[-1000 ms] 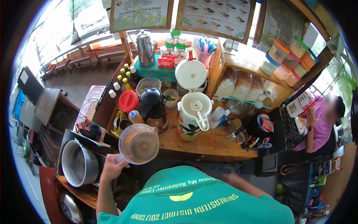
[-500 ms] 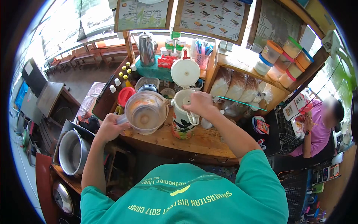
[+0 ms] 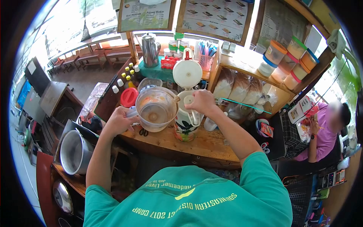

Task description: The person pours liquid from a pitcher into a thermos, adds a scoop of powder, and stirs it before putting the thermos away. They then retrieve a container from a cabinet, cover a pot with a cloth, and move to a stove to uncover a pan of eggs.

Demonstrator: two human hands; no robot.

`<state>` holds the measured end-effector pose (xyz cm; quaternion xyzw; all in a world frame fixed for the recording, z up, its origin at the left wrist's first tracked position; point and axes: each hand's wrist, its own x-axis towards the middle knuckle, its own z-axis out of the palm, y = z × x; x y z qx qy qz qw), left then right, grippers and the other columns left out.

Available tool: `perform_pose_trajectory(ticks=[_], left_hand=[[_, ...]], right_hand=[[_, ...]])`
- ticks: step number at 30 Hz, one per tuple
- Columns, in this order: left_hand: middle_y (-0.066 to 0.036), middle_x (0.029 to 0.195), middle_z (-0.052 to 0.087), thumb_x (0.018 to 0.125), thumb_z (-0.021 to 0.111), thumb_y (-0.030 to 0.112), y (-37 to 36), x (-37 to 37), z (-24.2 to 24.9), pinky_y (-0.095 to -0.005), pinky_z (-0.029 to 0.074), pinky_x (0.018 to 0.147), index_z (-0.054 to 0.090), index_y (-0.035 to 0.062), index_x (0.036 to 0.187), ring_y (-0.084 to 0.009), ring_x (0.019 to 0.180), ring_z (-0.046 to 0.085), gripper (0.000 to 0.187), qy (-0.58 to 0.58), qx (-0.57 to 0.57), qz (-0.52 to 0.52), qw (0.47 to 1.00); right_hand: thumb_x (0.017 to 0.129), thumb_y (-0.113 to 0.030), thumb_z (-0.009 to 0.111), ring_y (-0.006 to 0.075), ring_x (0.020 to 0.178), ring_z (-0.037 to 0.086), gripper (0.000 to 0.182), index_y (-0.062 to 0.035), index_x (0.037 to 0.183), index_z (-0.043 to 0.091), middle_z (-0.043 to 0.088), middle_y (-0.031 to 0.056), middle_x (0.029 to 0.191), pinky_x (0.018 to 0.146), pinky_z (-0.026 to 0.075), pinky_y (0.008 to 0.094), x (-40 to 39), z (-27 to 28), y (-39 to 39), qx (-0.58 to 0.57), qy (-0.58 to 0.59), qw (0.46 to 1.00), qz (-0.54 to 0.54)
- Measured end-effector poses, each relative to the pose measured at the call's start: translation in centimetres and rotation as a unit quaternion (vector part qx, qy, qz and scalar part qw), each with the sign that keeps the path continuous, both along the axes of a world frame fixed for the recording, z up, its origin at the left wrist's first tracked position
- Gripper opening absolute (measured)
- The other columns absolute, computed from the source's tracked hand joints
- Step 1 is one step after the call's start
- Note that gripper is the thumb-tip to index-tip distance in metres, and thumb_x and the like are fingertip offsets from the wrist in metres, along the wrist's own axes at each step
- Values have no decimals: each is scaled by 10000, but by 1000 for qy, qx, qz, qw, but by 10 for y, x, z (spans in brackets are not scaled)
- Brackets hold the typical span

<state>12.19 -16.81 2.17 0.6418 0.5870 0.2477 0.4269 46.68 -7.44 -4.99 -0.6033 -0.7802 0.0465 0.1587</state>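
Note:
My left hand (image 3: pixel 121 120) is closed on the handle of a clear plastic pitcher (image 3: pixel 155 109), held tilted over the counter, its spout beside the jug's mouth. The white jug with a leaf and flower pattern (image 3: pixel 184 128) stands on the counter, its round white lid (image 3: pixel 187 73) swung up. Over the jug's opening, my right hand (image 3: pixel 202 103) has its fingers pinched together at the rim. A small pale round part shows by the fingertips; whether they grip it is unclear.
On the wooden counter (image 3: pixel 211 145) are scissors (image 3: pixel 143 132), a red lid (image 3: pixel 129 97) and several bottles. A metal pot (image 3: pixel 76 152) stands at the left. Stacked containers (image 3: pixel 276 52) sit on the right shelf. A person in pink (image 3: pixel 328 132) is at the far right.
My left hand and the pitcher have moved right, closer to the jug, uncovering the scissors. My right hand has shifted only slightly at the jug's opening.

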Motion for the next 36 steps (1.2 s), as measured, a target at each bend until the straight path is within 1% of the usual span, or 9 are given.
perform_pose_trajectory(ticks=[1,12,15,17,25,27,31,33,36], left_hand=[[-63,735,691,850,760,152,0,1,1,-254,515,512,745,-49,902,-137,550,652,208,1,0,1,1000],[-65,664,642,801,708,157,42,17,35,-285,547,485,721,-73,867,-156,513,637,239,137,40,-61,988],[-75,710,676,788,672,144,53,34,55,-282,563,477,739,-71,896,-145,568,651,250,178,35,-85,980],[-119,702,681,789,674,175,61,45,65,-314,557,467,690,-90,802,-206,527,664,265,223,35,-88,970],[-198,836,723,760,657,161,98,84,88,-367,598,472,661,-144,911,-312,596,710,340,335,-23,-139,932],[-204,829,721,758,650,159,102,89,93,-367,596,469,662,-145,899,-317,597,711,335,342,-27,-144,928],[-210,810,721,756,637,152,103,97,98,-369,583,459,667,-146,878,-343,598,715,324,342,-42,-143,928],[-220,815,718,748,644,141,106,98,100,-384,589,445,661,-167,873,-343,603,713,333,344,-52,-141,927],[-229,817,715,738,653,134,107,104,102,-392,593,434,652,-190,866,-345,599,711,348,348,-67,-141,924]], right_hand=[[629,-566,766,292,820,717,578,-33,853,759,729,154,823,774,572,401,1,-2,-1,82,40,996,2],[708,-536,785,282,775,721,506,-44,820,753,719,129,750,753,555,421,42,111,-25,17,96,994,-48],[719,-510,808,218,652,686,504,-31,861,740,697,92,704,648,529,361,49,116,-33,27,98,994,-40],[712,-521,801,247,705,702,503,-39,844,741,706,106,722,695,540,386,51,116,-38,29,111,993,-37],[692,-535,807,282,751,712,504,-53,814,727,701,113,735,733,547,411,58,113,-50,51,136,989,-27],[695,-500,827,240,723,705,538,-38,958,746,725,105,789,689,544,360,60,114,-52,47,117,991,-32],[690,-503,829,245,740,704,557,-31,972,742,724,111,804,697,544,363,65,110,-54,40,125,991,-38],[676,-535,819,294,755,707,504,-59,806,715,701,119,746,711,539,414,67,103,-54,76,146,986,-23],[674,-546,812,300,763,708,514,-61,818,720,704,119,751,719,540,423,69,102,-56,62,144,987,-22]])
